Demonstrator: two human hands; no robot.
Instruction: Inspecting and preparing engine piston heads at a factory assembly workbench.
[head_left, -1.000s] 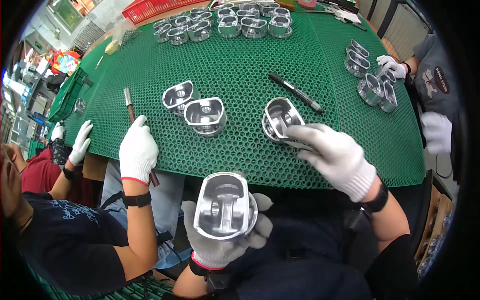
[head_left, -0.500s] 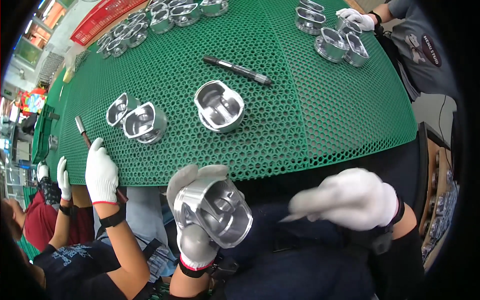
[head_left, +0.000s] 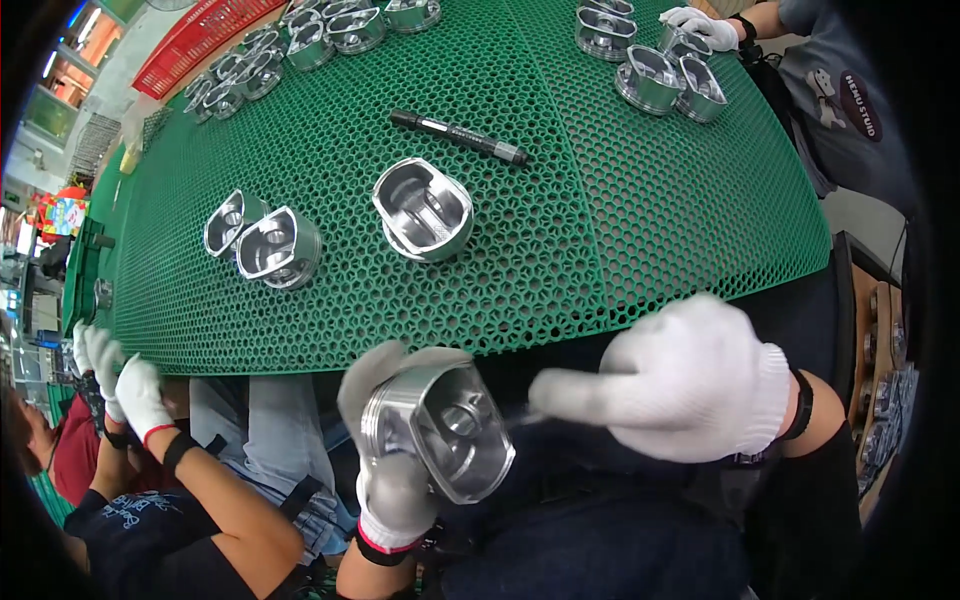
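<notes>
Piston of shiny metal sits in the person's left hand (head_left: 395, 495), at the lower middle of the frame. That piston (head_left: 450, 430) is tipped on its side, with its hollow end turned to the lower right. The left hand is wrapped around it, thumb on the near side and fingers on the far side.

The right hand (head_left: 690, 385), also in a white glove, is at the lower right of the middle. Its fingers are bunched, and one points left at the piston, just beside its rim. Something thin and grey shows at the fingertip, but it is too blurry, so I cannot tell if the hand holds it.

Above them is a green mat (head_left: 500, 285) full of little holes. A lone piston (head_left: 425, 215) stands on it near the middle, with a black marker (head_left: 460, 138) lying just above. Two pistons (head_left: 280, 248) stand close together at the left. Many more pistons (head_left: 355, 30) crowd the upper left, near a red basket (head_left: 205, 45). At the upper right, a co-worker's gloved hand (head_left: 705, 28) is by a small bunch of pistons (head_left: 650, 80).
</notes>
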